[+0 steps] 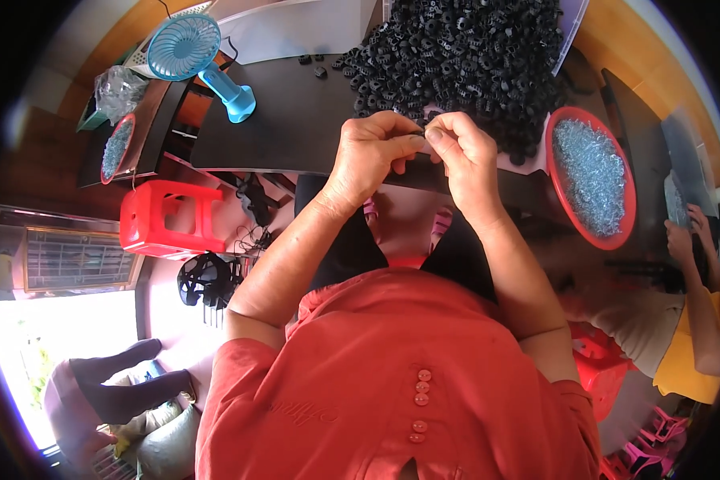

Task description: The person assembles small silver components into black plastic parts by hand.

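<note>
My left hand (370, 152) and my right hand (466, 156) meet over the near edge of the dark table, their fingertips almost touching. Both are closed in a pinch, with a small black plastic piece (423, 134) between them, mostly covered by the fingers. Just beyond them spreads a big heap of small black toothed plastic pieces (456, 56), which look like parts of hair claw clips. To the right of my right hand, a red basin (630, 200) holds a mass of tiny shiny, pale bluish pieces (590, 176), too small to name.
A blue fan (186, 48) stands on the dark table (288, 136), near a pale bin (296, 32). Leftward are a second red basin (106, 172), a red stool (148, 220) and a black floor fan (206, 278). Another person's hands (684, 232) hold something at far right.
</note>
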Available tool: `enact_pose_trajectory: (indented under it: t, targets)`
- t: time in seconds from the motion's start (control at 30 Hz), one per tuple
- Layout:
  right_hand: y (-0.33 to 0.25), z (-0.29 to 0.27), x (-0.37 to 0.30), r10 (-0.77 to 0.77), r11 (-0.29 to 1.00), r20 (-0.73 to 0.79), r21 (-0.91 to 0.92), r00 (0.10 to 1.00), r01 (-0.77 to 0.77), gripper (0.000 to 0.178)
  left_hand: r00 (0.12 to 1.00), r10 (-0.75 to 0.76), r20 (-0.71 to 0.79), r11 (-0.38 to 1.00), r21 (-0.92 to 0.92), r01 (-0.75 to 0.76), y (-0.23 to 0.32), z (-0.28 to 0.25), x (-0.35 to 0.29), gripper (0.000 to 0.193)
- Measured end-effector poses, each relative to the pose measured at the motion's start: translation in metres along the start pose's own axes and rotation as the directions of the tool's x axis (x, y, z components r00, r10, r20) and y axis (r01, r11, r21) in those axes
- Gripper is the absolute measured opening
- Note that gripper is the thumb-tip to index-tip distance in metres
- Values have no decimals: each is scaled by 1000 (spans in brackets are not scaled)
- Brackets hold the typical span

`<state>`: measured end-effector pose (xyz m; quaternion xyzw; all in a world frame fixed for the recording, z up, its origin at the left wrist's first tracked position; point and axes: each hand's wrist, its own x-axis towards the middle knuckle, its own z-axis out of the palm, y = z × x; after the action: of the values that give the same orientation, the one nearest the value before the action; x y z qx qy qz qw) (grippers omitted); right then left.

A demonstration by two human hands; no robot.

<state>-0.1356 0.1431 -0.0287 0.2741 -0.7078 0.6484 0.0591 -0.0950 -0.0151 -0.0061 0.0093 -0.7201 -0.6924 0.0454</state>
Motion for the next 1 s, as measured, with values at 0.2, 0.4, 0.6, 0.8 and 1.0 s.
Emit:
enact_pose_trajectory:
  t: [0.2,0.4,0.6,0.8,1.0]
  targets:
    - [-6,-3,5,98,995,38,-17,994,-97,13,997,-66,32,995,-75,68,0,-1,-3,14]
    - [-12,-6,10,156,988,50,-27,987,-154,9,997,-62,42,989,-135,67,-2,-3,0,12]
    - [-10,-10,15,233,968,164,51,959,-244,11,995,-82,49,986,-145,89,0,-4,0,10]
    - [-11,-6,11,227,972,130,30,965,-232,10,995,-89,45,987,-128,94,0,-5,-1,9]
    - [-2,0,6,-73,976,45,-203,996,80,4,999,-11,52,998,-68,15,-7,-2,3,10]
